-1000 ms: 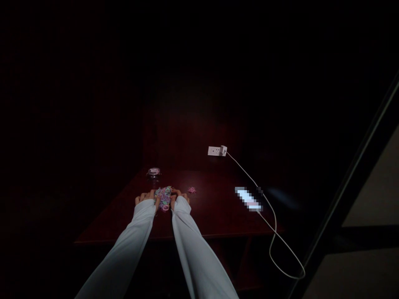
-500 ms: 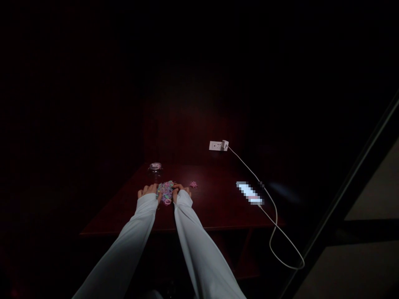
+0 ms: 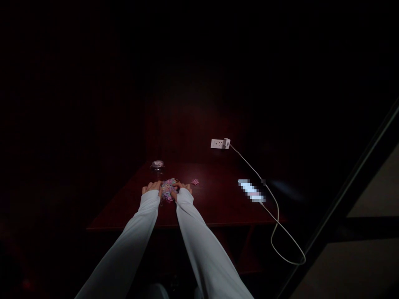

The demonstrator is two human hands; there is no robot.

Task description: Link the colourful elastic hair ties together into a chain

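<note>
Pile: a loose heap of thin pastel loops (image 3: 168,192) in pink, lilac and green, material not discernible; lies on the dark red-brown wooden bench (image 3: 218,203), between the hands.
Left hand (image 3: 152,187): fingers loosely bent, thumb side against the pile's left edge; cannot tell whether any loop is gripped.
Right hand (image 3: 184,188): thumb and forefinger partly bent and apart at the pile's right edge; a hold on a loop cannot be confirmed.
Handling: loops will probably tangle; brace one side lightly, tease strands with the fingertips, low over the bench.
Pink cluster: a small pink tangle (image 3: 195,182) just beyond the right hand; best left unmixed.
Container: a clear round container (image 3: 157,164), beyond the left hand.
Cable: a thin white cable (image 3: 278,216), well right; route clear of the sleeves.
</note>
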